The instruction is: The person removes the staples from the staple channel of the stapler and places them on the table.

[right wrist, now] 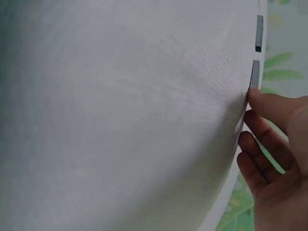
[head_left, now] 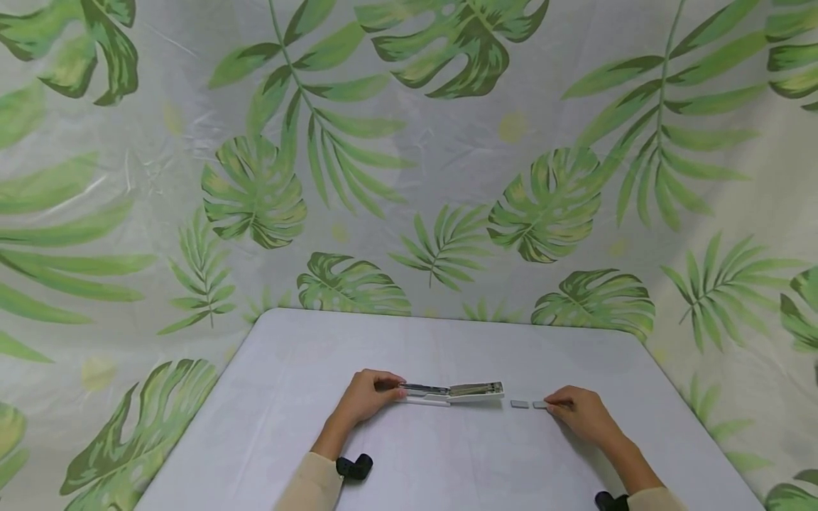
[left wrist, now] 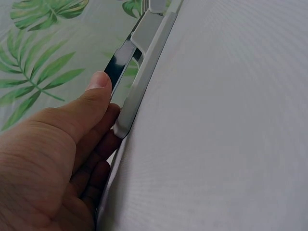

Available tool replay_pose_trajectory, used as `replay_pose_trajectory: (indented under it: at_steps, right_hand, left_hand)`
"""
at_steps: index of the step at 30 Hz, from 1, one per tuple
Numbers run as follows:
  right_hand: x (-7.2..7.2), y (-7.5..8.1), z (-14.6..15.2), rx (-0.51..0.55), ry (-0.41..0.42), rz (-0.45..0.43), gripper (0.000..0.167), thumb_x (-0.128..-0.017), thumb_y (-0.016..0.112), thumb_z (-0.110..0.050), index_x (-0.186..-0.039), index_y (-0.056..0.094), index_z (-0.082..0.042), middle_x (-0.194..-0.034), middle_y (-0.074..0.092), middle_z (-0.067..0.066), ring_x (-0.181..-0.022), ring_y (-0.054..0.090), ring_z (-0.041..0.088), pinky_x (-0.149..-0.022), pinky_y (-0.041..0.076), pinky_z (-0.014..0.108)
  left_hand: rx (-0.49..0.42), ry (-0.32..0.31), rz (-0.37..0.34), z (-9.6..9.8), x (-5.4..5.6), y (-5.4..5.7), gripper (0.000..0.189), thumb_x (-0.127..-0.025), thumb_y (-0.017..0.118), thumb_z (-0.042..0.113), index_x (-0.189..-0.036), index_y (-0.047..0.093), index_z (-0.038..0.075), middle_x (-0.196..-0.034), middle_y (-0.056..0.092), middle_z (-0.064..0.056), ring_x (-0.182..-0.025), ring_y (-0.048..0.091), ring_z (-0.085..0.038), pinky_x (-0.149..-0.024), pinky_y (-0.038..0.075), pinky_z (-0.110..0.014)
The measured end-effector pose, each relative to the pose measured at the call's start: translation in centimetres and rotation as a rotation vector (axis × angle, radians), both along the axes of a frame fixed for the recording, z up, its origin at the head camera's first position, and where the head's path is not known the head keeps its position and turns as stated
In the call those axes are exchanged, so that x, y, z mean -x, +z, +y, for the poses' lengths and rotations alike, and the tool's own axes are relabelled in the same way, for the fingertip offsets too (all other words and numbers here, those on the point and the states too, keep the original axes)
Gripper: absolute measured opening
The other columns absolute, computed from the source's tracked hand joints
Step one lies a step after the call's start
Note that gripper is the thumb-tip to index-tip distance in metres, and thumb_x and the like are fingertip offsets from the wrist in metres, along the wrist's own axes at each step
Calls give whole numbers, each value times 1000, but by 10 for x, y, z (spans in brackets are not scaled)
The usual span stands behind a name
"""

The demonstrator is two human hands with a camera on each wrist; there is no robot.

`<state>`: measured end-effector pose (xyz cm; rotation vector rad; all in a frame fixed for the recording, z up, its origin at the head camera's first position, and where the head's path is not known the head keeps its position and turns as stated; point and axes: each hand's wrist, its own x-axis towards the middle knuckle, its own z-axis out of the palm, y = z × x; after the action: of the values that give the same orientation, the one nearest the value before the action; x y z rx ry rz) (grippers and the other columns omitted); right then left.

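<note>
An opened stapler (head_left: 476, 390), white with a metal inside, lies across the table, its cover swung out to the right. My left hand (head_left: 369, 394) grips its left end. In the left wrist view the thumb (left wrist: 100, 82) presses against the dark metal rail (left wrist: 118, 62), with fingers curled beside the pale base (left wrist: 144, 79). To the right of the stapler lie two short grey staple strips. One strip (head_left: 520, 404) lies untouched. The other strip (head_left: 540, 405) is pinched at its right end by my right hand (head_left: 583, 413), also seen in the right wrist view.
A white cloth covers the table (head_left: 434, 468), whose far edge meets a leaf-printed curtain (head_left: 447, 177). Black wrist cameras sit on both wrists, the left one (head_left: 355, 466) close over the cloth.
</note>
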<state>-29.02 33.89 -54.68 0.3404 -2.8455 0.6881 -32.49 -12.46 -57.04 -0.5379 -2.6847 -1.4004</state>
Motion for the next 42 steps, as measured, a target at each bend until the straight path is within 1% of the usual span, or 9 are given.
replay_pose_trajectory:
  at_steps: [4, 7, 14, 19, 21, 26, 30, 37, 42]
  right_hand:
    - [2, 1, -3, -67, 53, 56, 10, -85, 81, -8, -95, 82, -9, -93, 75, 1, -89, 71, 27, -80, 58, 46]
    - [2, 1, -2, -90, 49, 52, 10, -84, 81, -7, -94, 82, -8, -92, 74, 1, -88, 70, 26, -78, 57, 44]
    - [-1, 1, 0, -73, 2, -7, 11, -87, 79, -8, -98, 80, -8, -100, 76, 7, -98, 71, 33, -88, 57, 53]
    - [-4, 3, 1, -61, 4, -3, 14, -86, 80, -7, -100, 79, -8, -101, 76, 7, -99, 71, 34, -90, 56, 54]
    - [-6, 3, 1, -61, 20, 2, 16, -86, 80, -6, -102, 79, -7, -101, 76, 6, -99, 71, 34, -90, 56, 54]
    - [-9, 3, 0, -59, 13, -41, 23, -87, 79, -8, -110, 77, -6, -108, 76, 9, -106, 70, 36, -95, 55, 55]
    - [-10, 2, 0, -55, -12, -67, 33, -88, 79, -10, -120, 73, -2, -116, 74, 14, -111, 68, 37, -98, 53, 56]
    - [-23, 3, 1, -16, 32, -87, 47, -90, 79, -14, -131, 64, 2, -124, 70, 18, -122, 62, 45, -104, 47, 62]
    - [-29, 5, -2, -1, 54, -158, 54, -95, 74, -28, -139, 58, -1, -136, 65, 19, -134, 52, 48, -110, 41, 65]
  left_hand:
    - [10, -5, 11, -1, 1, 0, 24, -89, 80, 44, -108, 81, 29, -105, 79, 11, -111, 70, -17, -102, 53, -47]
    - [15, -13, 6, 1, 2, 0, 25, -89, 79, 46, -109, 81, 30, -106, 78, 12, -112, 70, -16, -102, 53, -46]
    - [16, -17, 3, 4, 2, 0, 26, -89, 79, 47, -109, 81, 30, -105, 78, 13, -112, 70, -16, -102, 53, -45]
    - [10, -32, 7, 4, 2, 1, 27, -89, 79, 47, -109, 81, 29, -105, 78, 13, -111, 70, -15, -101, 53, -44]
    - [0, -32, 0, 4, 0, 0, 26, -89, 79, 47, -108, 81, 30, -105, 78, 14, -109, 70, -13, -99, 54, -41]
    - [-10, -31, -5, 2, -1, -3, 23, -89, 79, 48, -107, 80, 33, -103, 77, 18, -104, 70, -8, -94, 55, -35]
    - [-14, -39, 3, 2, -1, -3, 25, -90, 78, 49, -108, 80, 33, -103, 77, 17, -103, 70, -8, -94, 55, -36]
    - [-5, -46, -9, 1, -7, -3, 27, -90, 78, 47, -112, 79, 31, -109, 76, 15, -113, 68, -13, -102, 52, -42]
    - [11, -78, -28, -6, -12, 3, 38, -91, 78, 45, -124, 76, 25, -124, 74, 8, -124, 65, -18, -109, 49, -47]
